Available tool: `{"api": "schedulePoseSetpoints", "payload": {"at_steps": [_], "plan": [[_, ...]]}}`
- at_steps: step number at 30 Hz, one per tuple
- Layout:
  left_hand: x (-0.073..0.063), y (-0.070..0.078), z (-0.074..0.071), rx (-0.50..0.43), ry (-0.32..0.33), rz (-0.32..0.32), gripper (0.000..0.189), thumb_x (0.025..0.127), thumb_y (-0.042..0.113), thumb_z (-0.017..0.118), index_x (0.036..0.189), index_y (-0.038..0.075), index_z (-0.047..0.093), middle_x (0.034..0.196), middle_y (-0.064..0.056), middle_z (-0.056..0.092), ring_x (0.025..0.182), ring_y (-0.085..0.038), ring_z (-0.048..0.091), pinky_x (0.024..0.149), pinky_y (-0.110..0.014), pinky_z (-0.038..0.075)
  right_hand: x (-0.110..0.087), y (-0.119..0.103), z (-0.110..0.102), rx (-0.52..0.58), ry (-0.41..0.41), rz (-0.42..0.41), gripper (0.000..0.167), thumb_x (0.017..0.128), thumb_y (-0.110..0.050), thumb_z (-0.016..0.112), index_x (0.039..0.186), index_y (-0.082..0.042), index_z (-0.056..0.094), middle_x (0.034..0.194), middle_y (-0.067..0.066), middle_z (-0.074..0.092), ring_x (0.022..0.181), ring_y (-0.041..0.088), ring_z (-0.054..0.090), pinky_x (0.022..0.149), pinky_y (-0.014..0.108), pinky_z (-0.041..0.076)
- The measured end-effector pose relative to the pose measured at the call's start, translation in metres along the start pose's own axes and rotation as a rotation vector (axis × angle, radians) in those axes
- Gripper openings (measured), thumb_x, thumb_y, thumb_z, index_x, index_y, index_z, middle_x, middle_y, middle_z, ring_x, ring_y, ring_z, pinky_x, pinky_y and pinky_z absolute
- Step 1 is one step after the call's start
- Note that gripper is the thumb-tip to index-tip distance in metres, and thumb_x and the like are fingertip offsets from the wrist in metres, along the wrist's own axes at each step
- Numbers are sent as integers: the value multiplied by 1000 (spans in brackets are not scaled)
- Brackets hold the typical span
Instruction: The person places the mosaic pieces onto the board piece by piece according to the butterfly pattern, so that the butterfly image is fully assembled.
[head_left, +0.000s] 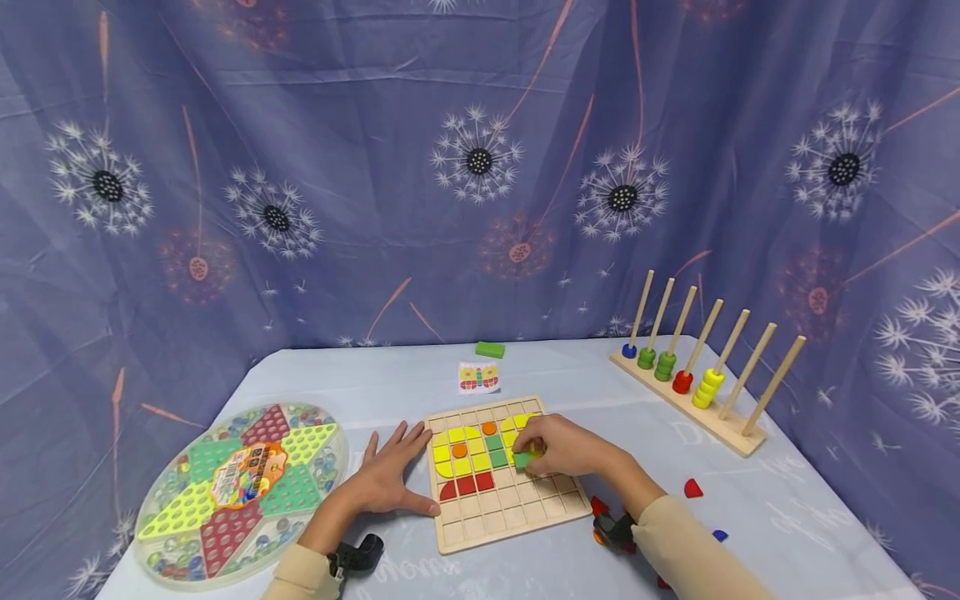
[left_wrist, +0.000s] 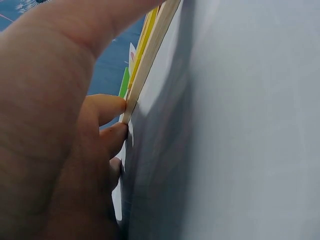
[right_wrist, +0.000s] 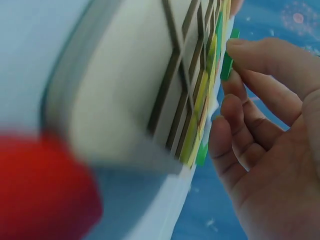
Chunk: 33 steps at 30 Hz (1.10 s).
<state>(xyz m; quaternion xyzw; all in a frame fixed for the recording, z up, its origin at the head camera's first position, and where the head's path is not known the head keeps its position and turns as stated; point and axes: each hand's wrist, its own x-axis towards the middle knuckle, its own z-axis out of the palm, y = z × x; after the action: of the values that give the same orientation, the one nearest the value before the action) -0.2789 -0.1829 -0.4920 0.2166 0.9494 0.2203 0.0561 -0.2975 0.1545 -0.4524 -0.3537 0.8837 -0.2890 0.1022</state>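
Observation:
A wooden grid board (head_left: 480,529) lies on the table with flat coloured pieces in its cells: yellow wings, orange discs (head_left: 460,451), a column of green squares (head_left: 495,443) and a row of red pieces (head_left: 466,485). My right hand (head_left: 566,446) is over the board's right half, pinching a small green square tile (right_wrist: 227,65) between thumb and fingertip. At the board's left edge, my left hand (head_left: 386,475) is spread, its thumb and fingertips touching the wooden side. Part of the right yellow wing is hidden behind my right hand.
Behind the board lie a butterfly picture card (head_left: 478,377) and a green block (head_left: 490,350). A round marble game board (head_left: 292,537) sits left, a peg stacker (head_left: 727,429) back right. Loose red (head_left: 693,488) and blue (head_left: 720,535) pieces lie right, near my forearm.

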Motion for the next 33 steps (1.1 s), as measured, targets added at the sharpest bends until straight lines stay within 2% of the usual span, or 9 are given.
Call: {"api": "schedulePoseSetpoints", "payload": {"at_steps": [9, 18, 26, 33], "plan": [[-2, -2, 0, -13, 6, 12, 123, 54, 76, 75, 152, 16, 32, 158, -5, 22, 145, -32, 6, 107, -66, -7, 16, -23, 17, -67, -44, 19, 23, 78, -16, 78, 100, -22, 74, 88, -12, 60, 75, 7, 52, 65, 22, 48], [-1, -1, 0, -8, 9, 18, 122, 54, 76, 74, 152, 16, 32, 157, -4, 23, 145, -31, 6, 107, -66, -7, 20, -22, 23, -129, -60, 9, 22, 78, -19, 79, 97, -28, 74, 87, -16, 58, 75, 5, 51, 67, 21, 47], [-1, -1, 0, -9, 9, 18, 122, 54, 76, 75, 152, 16, 32, 157, -4, 23, 145, -31, 6, 108, -65, -7, 3, -9, 9, -34, -33, 14, 20, 83, -17, 76, 102, -22, 73, 91, -13, 62, 79, 7, 55, 69, 23, 50], [-2, -2, 0, -14, 8, 18, 122, 54, 76, 74, 152, 16, 33, 157, -4, 23, 145, -31, 7, 107, -66, -7, -28, 12, -12, 11, -10, 48, 21, 84, -17, 75, 105, -18, 72, 94, -7, 63, 79, 11, 55, 69, 26, 51]]}}
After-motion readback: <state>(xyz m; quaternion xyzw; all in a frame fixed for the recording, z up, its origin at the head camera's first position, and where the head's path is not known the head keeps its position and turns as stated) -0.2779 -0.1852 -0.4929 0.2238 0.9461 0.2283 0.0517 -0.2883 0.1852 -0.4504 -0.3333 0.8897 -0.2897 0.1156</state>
